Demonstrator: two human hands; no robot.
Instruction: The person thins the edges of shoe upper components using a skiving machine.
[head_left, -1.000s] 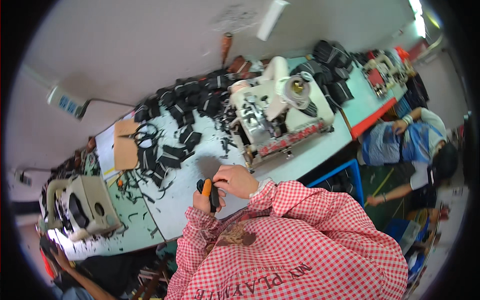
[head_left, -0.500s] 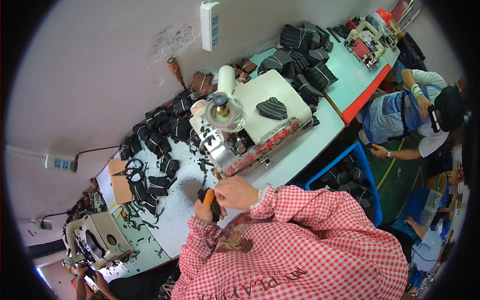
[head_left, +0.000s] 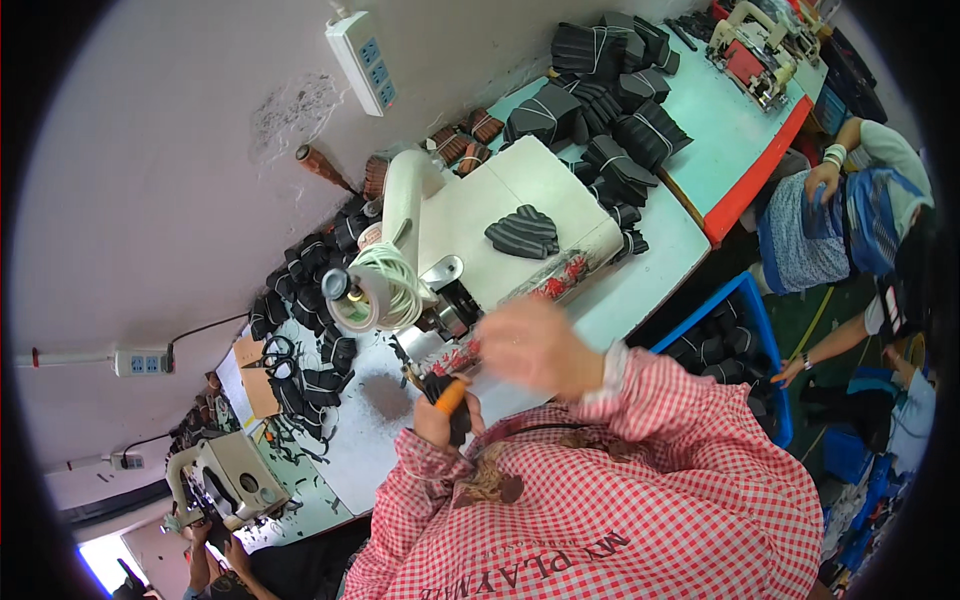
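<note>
My left hand (head_left: 432, 424) is closed around a black flat piece (head_left: 459, 424), close to the front of my checked smock. A bright orange sleeve-like thing (head_left: 452, 397) shows at its fingers; whether it is a finger cover or part of a tool I cannot make out. My right hand (head_left: 535, 345) is raised before the cream bench machine (head_left: 500, 185), to the right of the left hand. Motion blurs its fingers, so what they hold, if anything, is unclear. A fanned stack of black pieces (head_left: 522, 232) lies on top of the machine.
Tied black bundles (head_left: 600, 100) crowd the bench beyond the machine, and more line the wall side. Scissors (head_left: 280, 357) lie at left. A blue crate (head_left: 785, 400) with black bundles stands at right. One co-worker (head_left: 850, 220) is at right, another's hands (head_left: 215, 540) at lower left.
My right hand has left the left hand and moved up and right. The left hand, still holding the black piece, sits slightly farther right. The view has shifted and turned.
</note>
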